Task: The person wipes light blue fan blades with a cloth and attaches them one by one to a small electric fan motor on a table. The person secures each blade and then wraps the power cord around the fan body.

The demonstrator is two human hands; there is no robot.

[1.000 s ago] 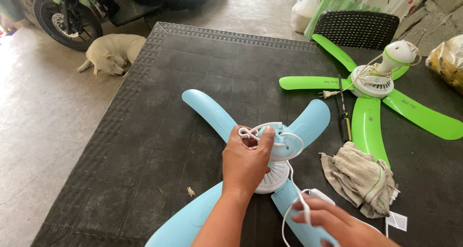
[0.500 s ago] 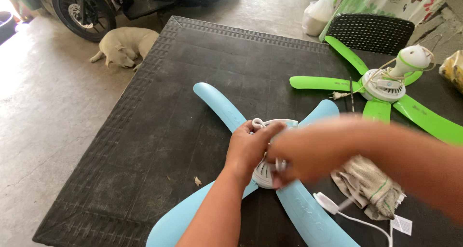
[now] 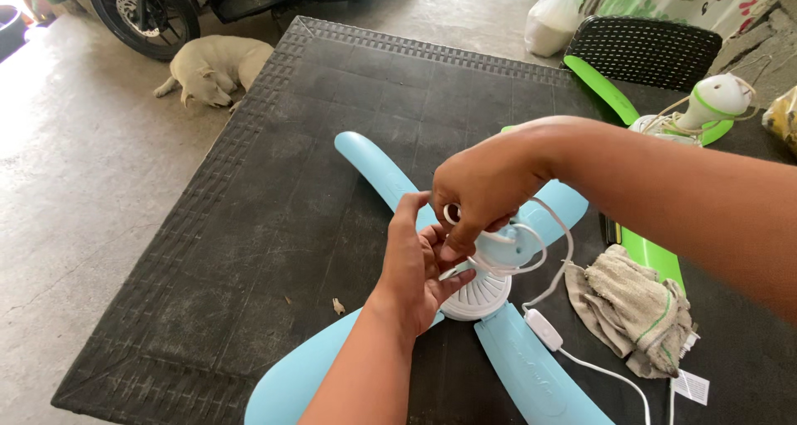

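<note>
A light blue ceiling fan (image 3: 378,172) lies on the black table (image 3: 332,101), its white vented motor housing (image 3: 477,296) in the middle. My left hand (image 3: 415,263) rests against the hub's left side with the fingers spread. My right hand (image 3: 481,184) reaches across from the right and pinches the white power cord (image 3: 560,255) above the hub, where the cord loops around the top. The cord's inline switch (image 3: 544,329) lies on a lower blade.
A green ceiling fan (image 3: 656,255) with a white motor (image 3: 714,97) lies at the right. A grey rag (image 3: 635,313) sits beside the blue fan. A black chair (image 3: 647,51) stands behind the table. A white dog (image 3: 216,72) lies on the concrete floor near a motorbike wheel (image 3: 133,14).
My right hand has risen from the hub's side to above it, carrying the cord in a loop around the top. My left hand has opened and shifted beside the hub.
</note>
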